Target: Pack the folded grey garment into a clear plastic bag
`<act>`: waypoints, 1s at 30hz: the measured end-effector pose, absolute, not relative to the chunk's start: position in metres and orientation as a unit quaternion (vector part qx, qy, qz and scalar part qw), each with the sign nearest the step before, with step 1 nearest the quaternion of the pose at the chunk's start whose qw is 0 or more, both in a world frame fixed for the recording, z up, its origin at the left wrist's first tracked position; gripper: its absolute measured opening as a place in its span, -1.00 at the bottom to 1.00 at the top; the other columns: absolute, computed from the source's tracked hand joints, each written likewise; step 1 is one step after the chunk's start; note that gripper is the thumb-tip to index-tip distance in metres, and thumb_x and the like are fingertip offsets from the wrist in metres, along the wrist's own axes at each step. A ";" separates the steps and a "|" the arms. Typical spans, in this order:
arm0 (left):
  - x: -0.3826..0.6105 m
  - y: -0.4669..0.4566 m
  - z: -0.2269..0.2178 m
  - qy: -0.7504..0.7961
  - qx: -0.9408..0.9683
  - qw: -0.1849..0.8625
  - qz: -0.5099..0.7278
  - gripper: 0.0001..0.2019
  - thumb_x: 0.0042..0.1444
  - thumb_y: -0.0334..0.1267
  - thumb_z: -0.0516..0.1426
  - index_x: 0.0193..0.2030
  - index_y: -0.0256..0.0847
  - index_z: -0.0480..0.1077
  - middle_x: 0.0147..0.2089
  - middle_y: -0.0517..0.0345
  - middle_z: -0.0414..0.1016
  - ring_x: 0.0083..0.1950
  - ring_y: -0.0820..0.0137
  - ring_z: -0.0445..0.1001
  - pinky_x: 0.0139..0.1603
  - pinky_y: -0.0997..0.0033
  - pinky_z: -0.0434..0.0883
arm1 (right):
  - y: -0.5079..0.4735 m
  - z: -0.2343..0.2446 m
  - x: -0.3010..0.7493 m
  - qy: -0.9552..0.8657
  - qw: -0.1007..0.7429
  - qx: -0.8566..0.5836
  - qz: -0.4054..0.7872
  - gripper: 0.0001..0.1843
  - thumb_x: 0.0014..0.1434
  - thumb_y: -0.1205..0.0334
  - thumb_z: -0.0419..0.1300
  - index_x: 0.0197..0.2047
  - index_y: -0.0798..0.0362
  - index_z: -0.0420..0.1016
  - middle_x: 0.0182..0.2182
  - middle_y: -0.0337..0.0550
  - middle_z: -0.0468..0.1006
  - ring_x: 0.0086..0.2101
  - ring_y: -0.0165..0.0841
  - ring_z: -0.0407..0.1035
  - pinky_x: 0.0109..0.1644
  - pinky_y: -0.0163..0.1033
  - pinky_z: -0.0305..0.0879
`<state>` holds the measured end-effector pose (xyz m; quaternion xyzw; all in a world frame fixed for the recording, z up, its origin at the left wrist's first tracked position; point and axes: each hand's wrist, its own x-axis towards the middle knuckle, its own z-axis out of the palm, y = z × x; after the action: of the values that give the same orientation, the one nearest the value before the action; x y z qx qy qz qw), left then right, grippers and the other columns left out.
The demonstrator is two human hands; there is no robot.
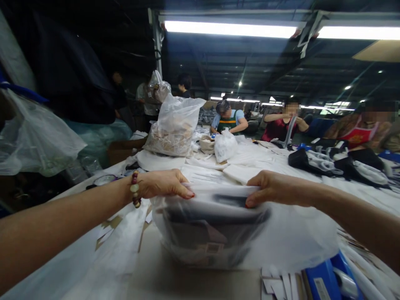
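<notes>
Between my hands hangs a clear plastic bag (300,233) with a dark handbag-like item (200,231) inside, blurred by motion. A small framed patch shows on the item's front. My left hand (165,183), below a bead bracelet (135,188), pinches the bag's upper edge on the left. On the right, my right hand (268,187) grips the same edge, thumb toward me. Both hands are closed on the plastic. The bag's loose part spreads out to the right, under my right forearm.
A tape dispenser (321,277) in blue stands at the lower right beside paper slips (281,287). Farther back are a large filled plastic sack (171,129), a smaller white bag (225,146) and black items (315,162). Several people work across the table (150,266).
</notes>
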<state>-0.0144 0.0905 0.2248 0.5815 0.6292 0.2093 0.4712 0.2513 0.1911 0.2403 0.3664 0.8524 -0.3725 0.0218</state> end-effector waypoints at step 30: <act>-0.018 0.099 0.246 0.669 0.724 0.084 0.145 -0.76 -0.08 -0.24 0.18 -0.67 -0.26 0.32 -0.70 0.29 0.08 -0.58 0.48 0.09 -0.50 0.41 -0.02 | 0.180 0.251 0.235 0.941 -0.012 0.327 0.087 -0.74 0.09 0.37 0.10 -0.62 0.08 0.29 -0.69 -0.29 0.20 -0.60 -0.46 0.08 -0.50 -0.29 -0.12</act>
<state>-0.0181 0.0987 0.2459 0.7244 0.6686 0.1453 0.0842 0.2347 0.1804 0.2509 0.3270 0.9409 0.0875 -0.0120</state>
